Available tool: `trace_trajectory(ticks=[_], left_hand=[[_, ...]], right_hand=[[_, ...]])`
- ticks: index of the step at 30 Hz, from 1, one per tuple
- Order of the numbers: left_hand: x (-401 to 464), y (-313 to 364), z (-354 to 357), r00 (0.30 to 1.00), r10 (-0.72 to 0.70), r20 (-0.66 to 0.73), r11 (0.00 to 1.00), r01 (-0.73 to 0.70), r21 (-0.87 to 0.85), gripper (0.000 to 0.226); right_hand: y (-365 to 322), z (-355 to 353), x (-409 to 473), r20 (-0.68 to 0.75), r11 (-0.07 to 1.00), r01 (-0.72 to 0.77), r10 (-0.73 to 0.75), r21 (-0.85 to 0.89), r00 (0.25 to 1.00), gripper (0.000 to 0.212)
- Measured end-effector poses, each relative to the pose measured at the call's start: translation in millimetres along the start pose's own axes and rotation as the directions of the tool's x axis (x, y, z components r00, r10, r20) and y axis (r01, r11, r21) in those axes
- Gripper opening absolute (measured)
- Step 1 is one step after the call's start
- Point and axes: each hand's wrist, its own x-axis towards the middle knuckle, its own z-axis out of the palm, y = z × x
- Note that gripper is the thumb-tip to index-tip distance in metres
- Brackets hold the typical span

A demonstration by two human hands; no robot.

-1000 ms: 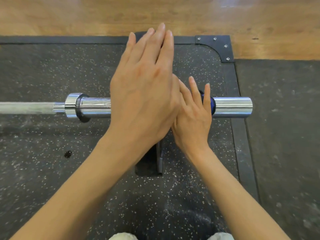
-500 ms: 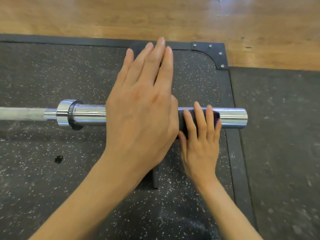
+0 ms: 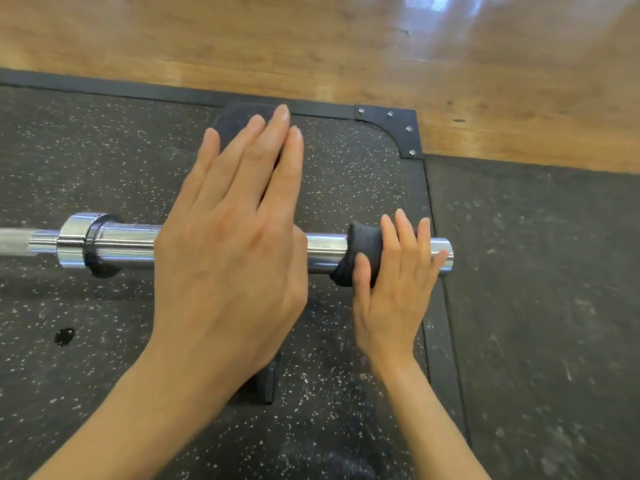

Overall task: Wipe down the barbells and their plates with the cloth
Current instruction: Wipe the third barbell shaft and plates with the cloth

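1. Pressing my right hand (image 3: pixel 391 289) on the dark crumpled cloth (image 3: pixel 353 254), I have it wrapped over the shiny chrome barbell sleeve (image 3: pixel 325 249) near the sleeve's outer end; my fingers lie straight across the top, thumb against the cloth's near side.
2. My left hand (image 3: pixel 228 258) lies flat, fingers straight and together, on the upright black rubber plate (image 3: pixel 239 123) loaded on that sleeve; only the plate's far rim and a bit of its near edge show past my hand.
3. Left of the plate, the sleeve's chrome collar (image 3: pixel 79 244) meets the thinner grey bar shaft (image 3: pixel 14 240).
4. The sleeve sits over black speckled rubber matting (image 3: pixel 86 161), with a black metal corner bracket (image 3: pixel 398 129) beyond the sleeve's end and a wooden floor (image 3: pixel 277 46) past that.
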Motion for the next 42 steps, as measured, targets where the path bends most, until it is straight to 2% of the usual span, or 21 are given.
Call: trace_trajectory(ticks=[2, 7, 11, 14, 18, 20, 23, 25, 27, 29, 31, 33, 34, 35, 38, 39, 41, 42], left_hand=[[1.4, 0.2, -0.8, 0.999, -0.003, 0.041, 1.000, 0.003, 0.003, 0.062], [-1.9, -1.0, -0.4, 1.000, -0.005, 0.030, 1.000, 0.006, -0.016, 0.062], [-8.0, 1.3, -3.5, 0.999, 0.012, 0.043, 0.999, -0.011, -0.034, 0.064], [-7.4, 1.6, -5.6, 0.997, 0.009, 0.073, 1.000, -0.007, -0.029, 0.064], [-12.8, 0.6, -5.0, 0.998, 0.002, 0.061, 0.999, 0.001, -0.047, 0.064], [-17.2, 2.7, -5.9, 0.999, 0.011, 0.048, 0.999, -0.009, -0.046, 0.065], [-18.7, 4.0, -6.2, 0.998, 0.013, 0.068, 1.000, -0.011, -0.025, 0.066], [-20.4, 4.3, -6.6, 0.997, 0.004, 0.071, 1.000, -0.002, -0.024, 0.065], [-22.0, 4.1, -6.9, 0.998, 0.006, 0.066, 1.000, -0.004, -0.030, 0.065], [-25.8, 4.9, -6.9, 0.998, 0.004, 0.057, 0.999, -0.002, -0.035, 0.066], [-30.6, 7.3, -7.4, 0.999, 0.007, 0.038, 0.999, -0.006, -0.042, 0.066], [-33.8, 8.3, -8.5, 0.999, 0.017, 0.041, 0.999, -0.016, -0.030, 0.066], [-36.5, 8.3, -9.0, 0.999, 0.023, 0.049, 1.000, -0.022, -0.018, 0.065], [-39.4, 8.7, -9.4, 0.998, 0.027, 0.051, 1.000, -0.026, -0.013, 0.065], [-47.3, 10.5, -10.7, 0.999, 0.038, 0.019, 0.999, -0.038, -0.006, 0.064], [-49.7, 10.5, -10.6, 0.999, 0.042, 0.014, 0.999, -0.042, -0.005, 0.064], [-56.6, 11.4, -10.6, 0.999, 0.035, -0.007, 0.999, -0.035, -0.001, 0.064], [-61.6, 13.2, -9.9, 0.999, 0.028, -0.022, 1.000, -0.028, 0.001, 0.063]], right_hand=[[0.3, -4.3, 28.5, -0.009, 0.997, -0.065, 0.065, -0.046, 0.998, 0.055], [10.5, -18.5, 5.5, 0.041, 0.999, 0.033, -0.033, -0.006, 0.999, 0.050], [7.5, -18.6, 13.6, 0.069, 0.995, -0.083, 0.087, -0.051, 0.994, 0.051], [7.8, -22.2, 49.7, 0.195, 0.983, -0.159, 0.173, -0.088, 0.965, 0.051], [16.9, -33.7, 3.1, 0.138, 1.000, 0.001, 0.001, -0.015, 0.990, 0.047], [17.5, -36.0, -26.0, 0.112, 1.000, 0.012, -0.013, 0.012, 0.994, 0.053], [18.5, -33.0, 12.5, 0.169, 0.994, -0.099, 0.104, -0.041, 0.980, 0.055], [16.2, -39.5, 52.6, 0.315, 0.975, -0.181, 0.213, -0.130, 0.925, 0.054], [19.9, -45.4, 56.0, 0.374, 0.971, -0.139, 0.204, -0.195, 0.905, 0.054], [18.9, -52.5, 25.9, 0.337, 0.986, -0.049, 0.102, -0.162, 0.936, 0.046], [14.5, -58.2, -6.3, 0.275, 0.994, 0.024, 0.007, -0.108, 0.961, 0.056], [17.7, -53.3, 1.8, 0.298, 0.984, 0.072, -0.020, -0.164, 0.954, 0.058], [14.1, -52.2, 17.9, 0.354, 0.976, 0.073, 0.004, -0.205, 0.935, 0.059], [9.1, -51.3, 39.2, 0.464, 0.964, 0.051, 0.078, -0.260, 0.883, 0.062], [-2.9, -49.9, 80.6, 0.705, 0.942, 0.050, 0.212, -0.331, 0.677, 0.061], [-1.8, -49.5, 76.2, 0.706, 0.935, 0.094, 0.189, -0.341, 0.682, 0.053], [1.7, -57.4, 36.6, 0.609, 0.937, 0.201, 0.017, -0.287, 0.793, 0.035], [-1.2, -65.5, 12.9, 0.518, 0.954, 0.171, -0.019, -0.247, 0.855, 0.037]])
